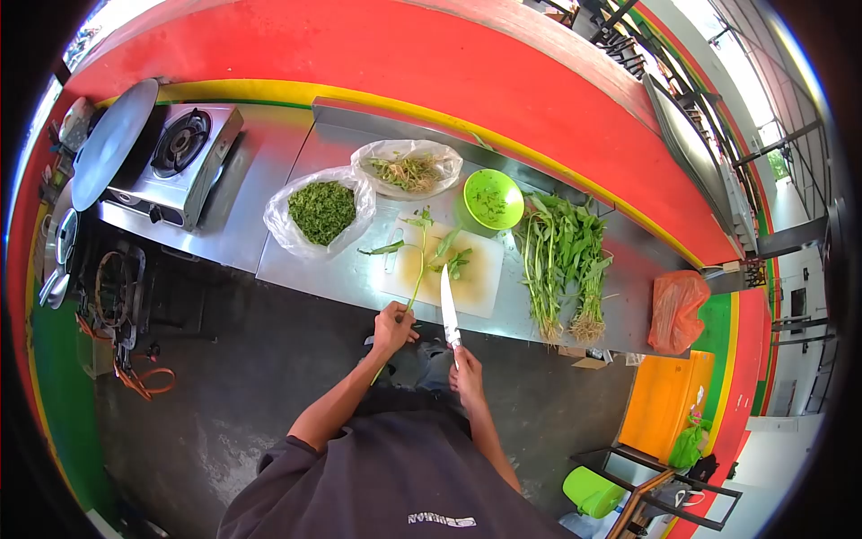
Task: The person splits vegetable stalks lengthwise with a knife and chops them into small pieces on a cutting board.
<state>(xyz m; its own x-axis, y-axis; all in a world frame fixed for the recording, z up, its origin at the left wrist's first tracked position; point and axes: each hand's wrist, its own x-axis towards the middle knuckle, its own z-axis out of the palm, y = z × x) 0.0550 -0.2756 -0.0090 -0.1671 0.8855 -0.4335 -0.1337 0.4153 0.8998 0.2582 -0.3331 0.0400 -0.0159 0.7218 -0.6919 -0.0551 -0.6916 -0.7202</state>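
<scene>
Over to the near edge of the steel countertop, and holding a leafy green stalk there in the left hand, with fingers curled closed around its lower part. Reaching up over the left side of the white cutting board with that stalk, leaves toward the board's far edge, bare end poking out below the fist. Across now to the right hand, wrapped firmly round the handle of a kitchen knife and aiming the blade over the board's near edge toward its middle. Impossible to tell whether resting on the board or just above. Apparently at the trimming step, working stalk by stalk from the uncut greens beyond the board's right edge. Ready to receive pieces, perhaps: a lime-green bowl by the far right corner, holding leafy bits. Calling next, seemingly, for bringing stalk and blade together, keeping fingertips clear, then cutting cleanly across.
</scene>
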